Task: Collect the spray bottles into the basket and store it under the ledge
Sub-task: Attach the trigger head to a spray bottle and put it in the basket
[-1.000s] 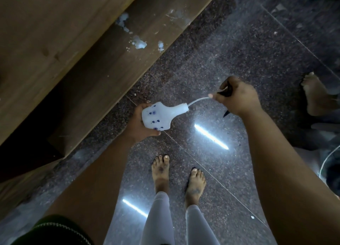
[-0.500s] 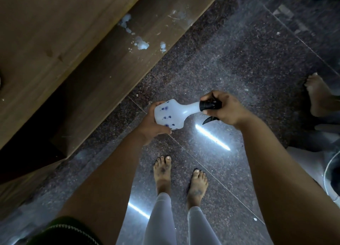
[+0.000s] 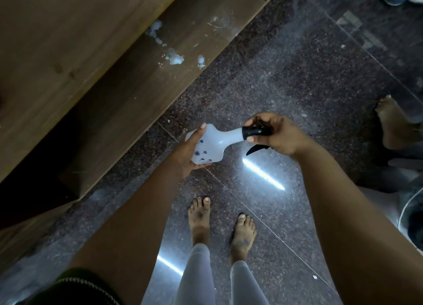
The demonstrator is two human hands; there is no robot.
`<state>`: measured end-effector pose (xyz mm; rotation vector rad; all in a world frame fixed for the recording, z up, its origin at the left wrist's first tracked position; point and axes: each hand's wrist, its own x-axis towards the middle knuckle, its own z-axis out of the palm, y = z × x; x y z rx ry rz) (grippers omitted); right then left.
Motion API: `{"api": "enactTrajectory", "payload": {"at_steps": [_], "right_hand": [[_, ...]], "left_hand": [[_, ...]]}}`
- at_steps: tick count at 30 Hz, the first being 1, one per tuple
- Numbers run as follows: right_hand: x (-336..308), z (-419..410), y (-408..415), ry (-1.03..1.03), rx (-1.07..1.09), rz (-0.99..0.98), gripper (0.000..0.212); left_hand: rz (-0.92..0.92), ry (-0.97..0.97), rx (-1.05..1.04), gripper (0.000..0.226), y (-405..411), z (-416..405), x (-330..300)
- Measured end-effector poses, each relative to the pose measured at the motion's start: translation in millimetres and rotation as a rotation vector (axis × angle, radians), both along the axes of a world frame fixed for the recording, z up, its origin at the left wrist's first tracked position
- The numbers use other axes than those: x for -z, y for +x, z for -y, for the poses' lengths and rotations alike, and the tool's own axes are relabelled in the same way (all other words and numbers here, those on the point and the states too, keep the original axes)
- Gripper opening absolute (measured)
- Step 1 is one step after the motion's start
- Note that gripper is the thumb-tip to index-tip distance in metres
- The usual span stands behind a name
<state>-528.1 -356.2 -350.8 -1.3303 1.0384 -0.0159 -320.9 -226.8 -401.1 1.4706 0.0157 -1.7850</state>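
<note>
Brown wood, the ledge (image 3: 96, 59), is the biggest thing near me; it runs off beyond my left hand (image 3: 185, 153), with a few white smears on its lower board and a dark gap beneath. Under both hands lies the polished granite floor (image 3: 297, 75).

Then the white spray bottle (image 3: 209, 145), printed with small blue flowers, lying sideways in the air between my hands. My left hand cups its wide base, fingers wrapped round it. My right hand (image 3: 272, 132) is clenched on the black trigger head (image 3: 253, 131), which now sits on the neck. A second ago that head was pulled clear, its dip tube bared between my hands; half a second ago it had gone back in. I judge I am tightening it, so the bottle is whole again and nearly ready for the basket.

Counted: one ledge, one spray bottle, one trigger head, two hands of mine, my two bare feet below them. Past my right hand, one foot of another person. A pale curved rim at the right edge might be the basket; I cannot tell. No other bottles show.
</note>
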Motion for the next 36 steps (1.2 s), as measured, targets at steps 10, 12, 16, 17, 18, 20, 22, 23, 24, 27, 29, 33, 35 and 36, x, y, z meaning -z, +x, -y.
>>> {"api": "enactTrajectory", "payload": {"at_steps": [10,12,16,17,18,20,22,23,24,27,29,33,35,36], "right_hand": [[-6,5,22,0.556,0.437,-0.227,0.012],[-6,4,22,0.631,0.462,-0.223,0.014],[-5,-4,19,0.698,0.557,0.0,0.022],[-5,-6,18,0.738,0.619,0.135,0.026],[-5,-8,16,0.791,0.66,0.278,0.039],[-6,-9,12,0.854,0.613,0.458,0.058],[-4,-9,7,0.824,0.503,0.506,0.067],[-5,-8,5,0.784,0.41,0.495,0.073],[-7,-7,4,0.721,0.303,0.457,0.078],[-10,-8,5,0.323,-0.011,0.206,0.066],[-6,-10,8,-0.05,-0.123,0.021,0.042],[4,-19,16,-0.093,0.131,0.06,0.023],[5,-18,19,0.05,0.287,0.059,0.027],[5,-17,20,0.074,0.312,0.031,0.027]], "left_hand": [[0.472,-0.257,-0.07,0.054,-7,1,-4],[0.51,-0.265,-0.038,0.053,-7,1,-2],[0.36,-0.164,-0.111,0.061,-3,-2,1],[0.302,-0.142,-0.123,0.054,-2,-2,1],[0.253,-0.13,-0.134,0.037,-2,-2,0],[0.17,-0.131,-0.152,0.016,-3,0,1],[0.117,-0.103,-0.154,0.012,-2,0,0],[0.077,-0.083,-0.159,0.016,-1,-1,1],[0.035,-0.063,-0.162,0.032,1,-2,4],[-0.057,-0.022,-0.165,0.061,4,-7,8],[-0.063,-0.007,-0.149,0.057,4,-8,10],[-0.083,0.011,-0.119,0.084,-1,-7,9],[-0.083,0.022,-0.149,0.081,-2,-7,7],[-0.061,0.023,-0.169,0.065,-3,-6,6]]}}
